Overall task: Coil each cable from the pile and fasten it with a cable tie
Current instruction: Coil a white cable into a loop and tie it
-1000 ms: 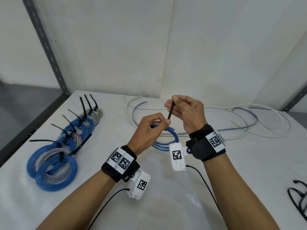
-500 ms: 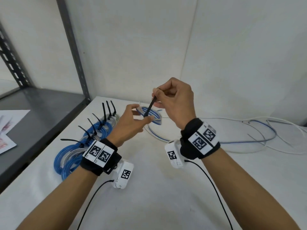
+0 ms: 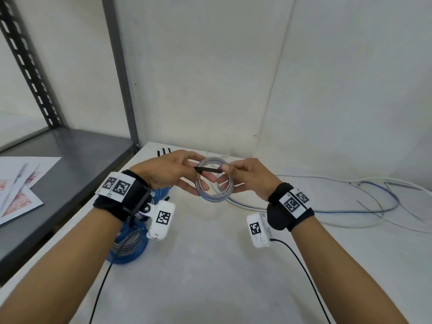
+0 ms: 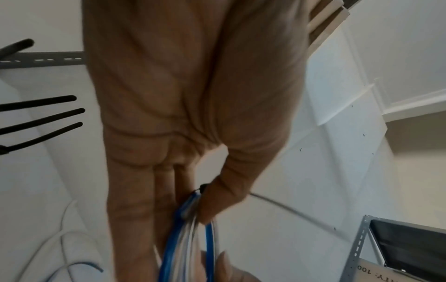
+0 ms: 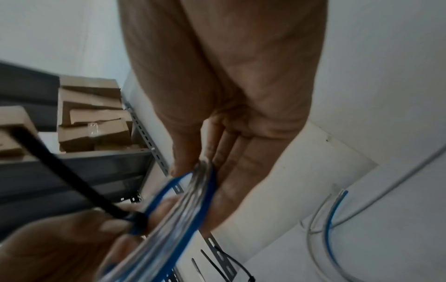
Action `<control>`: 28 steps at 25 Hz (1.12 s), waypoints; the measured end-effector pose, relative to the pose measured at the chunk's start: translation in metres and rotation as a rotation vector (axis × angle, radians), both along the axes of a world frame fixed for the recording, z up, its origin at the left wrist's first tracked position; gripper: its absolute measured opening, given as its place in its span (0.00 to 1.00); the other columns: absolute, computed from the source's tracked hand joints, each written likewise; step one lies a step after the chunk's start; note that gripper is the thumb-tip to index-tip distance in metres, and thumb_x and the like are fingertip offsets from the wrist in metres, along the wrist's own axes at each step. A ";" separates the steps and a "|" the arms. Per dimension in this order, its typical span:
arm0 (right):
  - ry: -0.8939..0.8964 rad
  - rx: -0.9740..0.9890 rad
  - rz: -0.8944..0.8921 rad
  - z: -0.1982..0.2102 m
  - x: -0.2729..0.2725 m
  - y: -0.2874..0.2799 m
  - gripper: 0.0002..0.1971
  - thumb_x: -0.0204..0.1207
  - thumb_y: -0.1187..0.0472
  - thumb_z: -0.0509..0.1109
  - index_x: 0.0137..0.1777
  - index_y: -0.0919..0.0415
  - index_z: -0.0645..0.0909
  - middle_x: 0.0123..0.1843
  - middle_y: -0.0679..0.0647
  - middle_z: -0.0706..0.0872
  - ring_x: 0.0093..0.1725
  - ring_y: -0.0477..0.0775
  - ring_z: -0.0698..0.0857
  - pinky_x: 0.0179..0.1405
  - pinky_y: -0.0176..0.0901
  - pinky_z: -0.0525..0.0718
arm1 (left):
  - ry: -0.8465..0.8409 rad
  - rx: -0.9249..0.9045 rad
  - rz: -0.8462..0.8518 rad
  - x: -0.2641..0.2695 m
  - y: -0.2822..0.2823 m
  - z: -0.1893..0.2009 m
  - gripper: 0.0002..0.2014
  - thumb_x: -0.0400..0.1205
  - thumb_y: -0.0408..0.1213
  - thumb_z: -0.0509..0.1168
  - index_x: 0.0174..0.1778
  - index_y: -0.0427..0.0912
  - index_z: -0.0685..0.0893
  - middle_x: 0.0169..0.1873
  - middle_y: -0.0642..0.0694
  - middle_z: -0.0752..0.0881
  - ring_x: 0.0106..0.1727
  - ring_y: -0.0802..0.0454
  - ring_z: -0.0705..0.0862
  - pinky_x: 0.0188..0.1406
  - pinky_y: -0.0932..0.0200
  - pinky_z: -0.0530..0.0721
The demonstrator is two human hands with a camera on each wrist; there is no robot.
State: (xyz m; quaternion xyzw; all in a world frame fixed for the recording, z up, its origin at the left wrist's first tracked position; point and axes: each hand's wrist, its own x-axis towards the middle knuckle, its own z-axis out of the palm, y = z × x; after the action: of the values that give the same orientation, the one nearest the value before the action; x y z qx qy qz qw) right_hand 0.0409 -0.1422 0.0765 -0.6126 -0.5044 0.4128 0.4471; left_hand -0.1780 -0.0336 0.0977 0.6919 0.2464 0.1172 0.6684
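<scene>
A small coil of blue and grey cable (image 3: 214,197) is held up above the white table (image 3: 210,265) between both hands. My left hand (image 3: 188,176) pinches its left side between thumb and fingers, seen close in the left wrist view (image 4: 190,209). My right hand (image 3: 231,177) pinches the right side, thumb against fingers (image 5: 200,164). A black cable tie (image 3: 208,170) is wrapped round the coil (image 5: 169,219) at the left thumb. Its head (image 5: 138,219) sits there and its tail lies level across the top of the coil.
Several tied blue and grey coils (image 3: 131,244) lie under my left wrist, their black tie tails (image 4: 43,118) sticking up. Loose white and blue cables (image 3: 350,202) trail over the table's right side. A grey metal shelf (image 3: 70,155) with papers (image 3: 18,183) adjoins on the left.
The view has swung left. The coil has come up off the table. The right hand left the upright tie tail and now holds the coil's right side; the tie lies level.
</scene>
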 end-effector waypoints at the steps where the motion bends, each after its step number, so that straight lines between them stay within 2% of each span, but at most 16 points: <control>1: 0.044 0.027 -0.007 -0.001 0.000 0.000 0.17 0.84 0.56 0.71 0.58 0.73 0.86 0.49 0.64 0.93 0.43 0.56 0.92 0.43 0.46 0.91 | -0.022 -0.005 0.070 0.002 0.000 -0.002 0.16 0.86 0.21 0.63 0.69 0.35 0.80 0.59 0.33 0.91 0.56 0.39 0.91 0.53 0.45 0.92; 4: 0.208 0.136 -0.182 -0.006 -0.001 0.005 0.12 0.83 0.62 0.72 0.54 0.74 0.85 0.44 0.65 0.92 0.38 0.55 0.92 0.43 0.50 0.92 | -0.075 -0.037 0.246 0.009 -0.005 -0.017 0.13 0.84 0.31 0.70 0.64 0.31 0.84 0.55 0.34 0.92 0.54 0.40 0.92 0.54 0.49 0.92; 6: 0.249 0.162 -0.259 -0.011 -0.003 0.011 0.12 0.84 0.62 0.72 0.54 0.74 0.85 0.45 0.66 0.91 0.39 0.57 0.92 0.45 0.52 0.93 | -0.134 -0.090 0.321 0.015 -0.008 -0.027 0.09 0.83 0.29 0.71 0.58 0.32 0.87 0.50 0.34 0.93 0.47 0.44 0.94 0.51 0.50 0.93; 8: 0.267 0.137 -0.259 -0.018 -0.004 0.014 0.12 0.84 0.61 0.72 0.55 0.74 0.85 0.44 0.64 0.91 0.39 0.56 0.92 0.42 0.47 0.92 | -0.148 -0.084 0.425 0.020 -0.005 -0.033 0.06 0.83 0.26 0.71 0.55 0.31 0.87 0.47 0.34 0.92 0.40 0.48 0.93 0.46 0.54 0.93; 11: 0.271 0.038 -0.200 -0.028 0.001 0.021 0.10 0.82 0.62 0.74 0.56 0.70 0.84 0.43 0.61 0.89 0.40 0.55 0.89 0.41 0.42 0.91 | 0.004 -0.006 0.441 0.024 0.016 -0.036 0.09 0.81 0.23 0.72 0.57 0.25 0.87 0.49 0.30 0.91 0.39 0.48 0.93 0.40 0.59 0.93; 13: 0.251 -0.040 -0.210 -0.038 0.002 0.032 0.11 0.80 0.65 0.76 0.59 0.67 0.81 0.41 0.61 0.88 0.36 0.55 0.88 0.38 0.42 0.91 | 0.149 0.012 0.381 0.022 0.036 -0.035 0.09 0.80 0.25 0.74 0.55 0.25 0.88 0.51 0.28 0.91 0.42 0.46 0.94 0.41 0.59 0.93; 16: 0.188 -0.185 -0.155 -0.052 -0.009 0.052 0.07 0.82 0.64 0.74 0.53 0.69 0.81 0.39 0.62 0.88 0.31 0.53 0.90 0.35 0.41 0.92 | 0.423 0.190 0.376 0.024 0.066 -0.036 0.07 0.80 0.32 0.77 0.52 0.34 0.91 0.47 0.36 0.94 0.46 0.46 0.94 0.53 0.54 0.91; 18: 0.113 -0.245 -0.153 -0.064 -0.020 0.069 0.07 0.82 0.67 0.73 0.43 0.69 0.82 0.38 0.64 0.88 0.29 0.52 0.90 0.38 0.44 0.93 | 0.654 0.498 0.364 0.025 0.079 -0.046 0.09 0.81 0.34 0.75 0.56 0.36 0.91 0.52 0.39 0.93 0.50 0.47 0.92 0.50 0.61 0.87; 19: -0.001 -0.257 -0.164 -0.072 -0.024 0.079 0.09 0.81 0.66 0.75 0.40 0.68 0.82 0.39 0.65 0.88 0.31 0.54 0.90 0.43 0.48 0.94 | 0.740 0.627 0.335 0.028 0.083 -0.051 0.11 0.81 0.33 0.73 0.59 0.35 0.90 0.56 0.39 0.91 0.56 0.44 0.90 0.49 0.60 0.85; 21: -0.307 -0.294 -0.192 -0.083 -0.031 0.094 0.12 0.76 0.59 0.80 0.38 0.67 0.86 0.41 0.66 0.91 0.37 0.57 0.89 0.51 0.51 0.92 | 0.805 0.687 0.307 0.031 0.090 -0.064 0.14 0.80 0.27 0.70 0.62 0.31 0.87 0.61 0.35 0.88 0.65 0.38 0.86 0.54 0.54 0.83; 22: -0.398 -0.296 -0.216 -0.086 -0.033 0.099 0.13 0.74 0.56 0.81 0.38 0.65 0.86 0.42 0.65 0.91 0.40 0.59 0.88 0.52 0.50 0.90 | 0.837 0.690 0.292 0.030 0.095 -0.070 0.15 0.81 0.25 0.69 0.63 0.30 0.86 0.62 0.34 0.87 0.67 0.37 0.85 0.58 0.53 0.83; 24: -0.395 -0.294 -0.251 -0.088 -0.037 0.103 0.14 0.69 0.56 0.85 0.36 0.62 0.83 0.44 0.64 0.93 0.45 0.61 0.92 0.54 0.50 0.90 | 0.858 0.680 0.298 0.030 0.101 -0.071 0.17 0.80 0.25 0.70 0.65 0.29 0.84 0.65 0.34 0.86 0.68 0.37 0.84 0.65 0.50 0.83; 26: -0.372 -0.318 -0.256 -0.088 -0.039 0.103 0.16 0.67 0.58 0.87 0.35 0.60 0.80 0.45 0.63 0.94 0.48 0.60 0.93 0.54 0.52 0.90 | 0.819 0.692 0.329 0.031 0.104 -0.069 0.18 0.79 0.25 0.72 0.66 0.28 0.84 0.65 0.33 0.86 0.67 0.37 0.85 0.67 0.46 0.84; 28: -0.460 -0.328 -0.241 -0.087 -0.034 0.105 0.17 0.67 0.56 0.87 0.36 0.61 0.80 0.39 0.60 0.91 0.43 0.59 0.91 0.45 0.49 0.90 | 0.754 0.695 0.384 0.034 0.102 -0.060 0.14 0.82 0.25 0.68 0.64 0.28 0.85 0.60 0.30 0.88 0.62 0.34 0.88 0.64 0.42 0.86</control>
State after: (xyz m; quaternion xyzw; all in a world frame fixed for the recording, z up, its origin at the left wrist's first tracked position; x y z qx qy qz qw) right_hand 0.0066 -0.0374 -0.0106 -0.8094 -0.4427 0.2833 0.2619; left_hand -0.1445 0.0685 0.0373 0.8086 0.5376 0.0552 0.2326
